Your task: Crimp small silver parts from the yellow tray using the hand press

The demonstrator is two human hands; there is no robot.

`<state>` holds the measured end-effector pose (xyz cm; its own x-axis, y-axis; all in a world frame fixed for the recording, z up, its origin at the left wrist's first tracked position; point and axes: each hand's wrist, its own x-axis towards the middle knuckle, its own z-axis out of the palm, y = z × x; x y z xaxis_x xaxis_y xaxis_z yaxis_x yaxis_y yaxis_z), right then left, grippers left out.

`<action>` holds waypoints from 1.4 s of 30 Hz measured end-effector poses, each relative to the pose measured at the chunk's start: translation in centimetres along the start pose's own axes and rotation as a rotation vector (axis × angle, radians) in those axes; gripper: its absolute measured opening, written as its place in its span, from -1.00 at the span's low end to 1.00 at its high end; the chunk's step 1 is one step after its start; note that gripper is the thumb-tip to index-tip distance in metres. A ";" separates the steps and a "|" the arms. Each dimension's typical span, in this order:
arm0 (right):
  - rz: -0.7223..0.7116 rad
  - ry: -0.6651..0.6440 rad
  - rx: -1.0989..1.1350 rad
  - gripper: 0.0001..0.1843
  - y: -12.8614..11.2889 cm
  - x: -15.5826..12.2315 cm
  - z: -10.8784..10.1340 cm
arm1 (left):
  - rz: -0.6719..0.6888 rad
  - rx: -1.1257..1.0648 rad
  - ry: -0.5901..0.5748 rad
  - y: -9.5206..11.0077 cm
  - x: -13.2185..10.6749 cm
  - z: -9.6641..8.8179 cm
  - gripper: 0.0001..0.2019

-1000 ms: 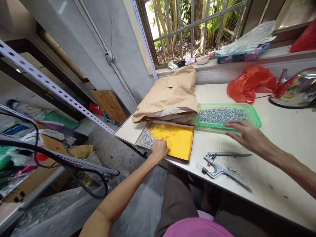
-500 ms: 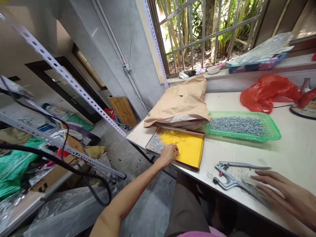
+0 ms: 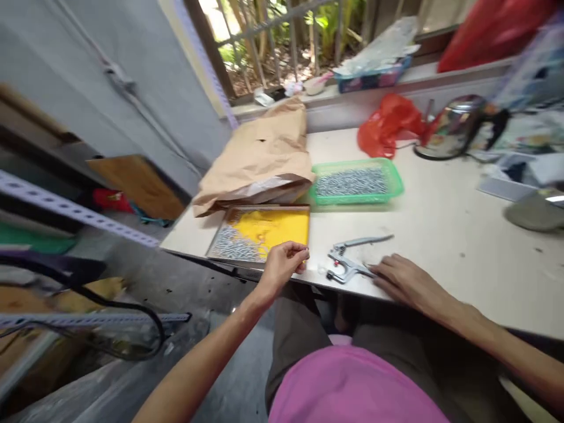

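My left hand [image 3: 284, 265] is closed in a pinch over the table's front edge, by the near right corner of a shallow box [image 3: 309, 226]. Whatever sits between its fingertips is too small to make out. Inside the box, small silver metal pieces [image 3: 235, 244] are heaped at the left on a yellow bottom. My right hand [image 3: 405, 281] lies with fingers stretched out over the lower handle of metal press pliers [image 3: 348, 269], hiding that handle's end. The pliers lie flat on the table, jaws pointing left and handles spread.
Behind the box lies a brown paper bag [image 3: 264, 153]. A green basket [image 3: 358, 200] holds many small silver pieces. Farther back are a red plastic bag [image 3: 388, 126] and a shiny kettle [image 3: 453, 129]. An open box [image 3: 506, 182] stands at the right.
My view has swung right and down. My left hand has left the yellow box bottom, moving toward the near edge with fingertips pinched. My right hand has moved closer to the pliers' jaws.
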<state>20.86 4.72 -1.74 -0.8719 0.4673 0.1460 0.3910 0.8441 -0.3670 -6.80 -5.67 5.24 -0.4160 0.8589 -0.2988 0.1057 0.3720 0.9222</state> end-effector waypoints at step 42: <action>0.024 -0.053 -0.094 -0.12 4.2 1.7 -2.4 | -0.371 0.314 -0.345 -2.1 2.5 7.4 -0.72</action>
<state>21.76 9.72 -0.82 -0.8756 0.4750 0.0881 0.4354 0.8549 -0.2819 -1.42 -1.68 0.73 -0.1643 0.6965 -0.6985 0.2932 0.7106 0.6396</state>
